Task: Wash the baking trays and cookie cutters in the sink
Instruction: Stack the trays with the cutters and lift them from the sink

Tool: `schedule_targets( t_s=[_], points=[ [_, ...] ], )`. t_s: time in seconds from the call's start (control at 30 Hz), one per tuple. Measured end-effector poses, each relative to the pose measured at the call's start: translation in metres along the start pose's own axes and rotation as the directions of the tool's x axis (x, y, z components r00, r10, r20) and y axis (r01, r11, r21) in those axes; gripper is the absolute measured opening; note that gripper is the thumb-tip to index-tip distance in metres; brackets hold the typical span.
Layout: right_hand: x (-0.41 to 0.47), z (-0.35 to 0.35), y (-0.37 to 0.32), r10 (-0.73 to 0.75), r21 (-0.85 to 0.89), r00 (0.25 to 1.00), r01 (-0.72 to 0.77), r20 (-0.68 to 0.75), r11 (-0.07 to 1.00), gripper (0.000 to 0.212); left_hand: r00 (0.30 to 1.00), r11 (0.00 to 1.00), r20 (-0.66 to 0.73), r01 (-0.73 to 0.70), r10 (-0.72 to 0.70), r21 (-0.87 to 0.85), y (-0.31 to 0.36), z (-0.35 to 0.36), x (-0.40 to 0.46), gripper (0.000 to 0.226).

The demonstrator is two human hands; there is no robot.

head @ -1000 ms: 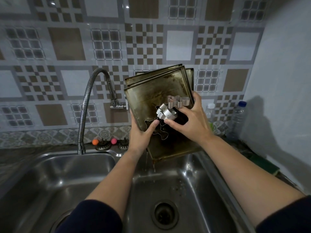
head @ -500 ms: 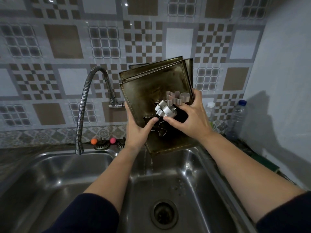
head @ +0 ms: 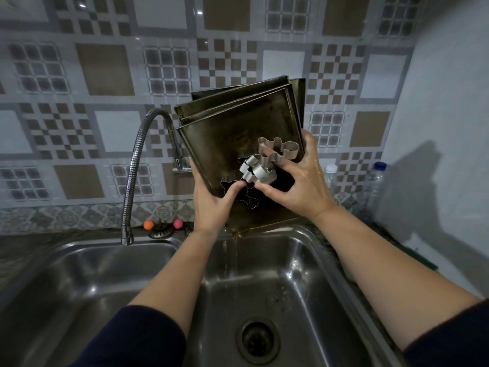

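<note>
— What are the trays (head: 232, 133) made of?
— Metal, dark and stained brown, dull, with a wet sheen low down. The cutters (head: 267, 162) are bright metal, smooth and shiny.
— And the sink (head: 312, 282)?
— Brushed steel, glossy, spotted with drops. The tap (head: 133, 181) is a ribbed chrome hose.
— The wall?
— Glazed tiles (head: 105, 67), smooth, catching light. The bottles (head: 371, 186) look like clear plastic. The sleeves (head: 143, 340) are dark matt cloth.

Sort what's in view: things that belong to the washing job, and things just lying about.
Job: baking trays, cookie cutters, left hand, right hand, sink, faucet.
Lying about: plastic bottles, orange ball, pink ball.
</note>
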State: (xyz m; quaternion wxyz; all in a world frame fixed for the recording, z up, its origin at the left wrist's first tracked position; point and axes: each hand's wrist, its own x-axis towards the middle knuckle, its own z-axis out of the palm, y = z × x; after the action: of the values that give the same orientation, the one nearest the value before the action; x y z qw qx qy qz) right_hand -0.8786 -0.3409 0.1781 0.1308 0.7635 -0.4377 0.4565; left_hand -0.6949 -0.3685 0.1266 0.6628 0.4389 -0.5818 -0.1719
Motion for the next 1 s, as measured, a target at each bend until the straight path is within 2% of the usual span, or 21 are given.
schedule_targets(
  t_s=[0.33,0.57,0.8,1.0],
  points=[
    [-0.003,-0.003,-0.004,0.082,0.006,0.997,-0.082,0.015,0.997,0.066,0.997,0.995,0.052,-0.067,0.063,0.070,0.007,-0.009,0.006,0.119],
    [-0.004,-0.001,-0.002,0.009,-0.032,0.999,-0.010,-0.039,0.999,0.059,0.996,0.990,0.071,-0.062,0.053,0.128,0.008,-0.009,0.005,0.122],
    [-0.008,0.000,-0.001,0.022,-0.008,0.998,-0.023,-0.054,1.000,0.056,0.994,0.980,0.083,-0.082,0.067,0.181,0.011,-0.013,0.008,0.116],
    [-0.006,0.002,-0.001,-0.002,-0.027,0.998,0.000,-0.060,1.000,0.054,0.990,0.984,0.112,-0.101,0.085,0.146,0.004,-0.016,0.007,0.123]
  ],
)
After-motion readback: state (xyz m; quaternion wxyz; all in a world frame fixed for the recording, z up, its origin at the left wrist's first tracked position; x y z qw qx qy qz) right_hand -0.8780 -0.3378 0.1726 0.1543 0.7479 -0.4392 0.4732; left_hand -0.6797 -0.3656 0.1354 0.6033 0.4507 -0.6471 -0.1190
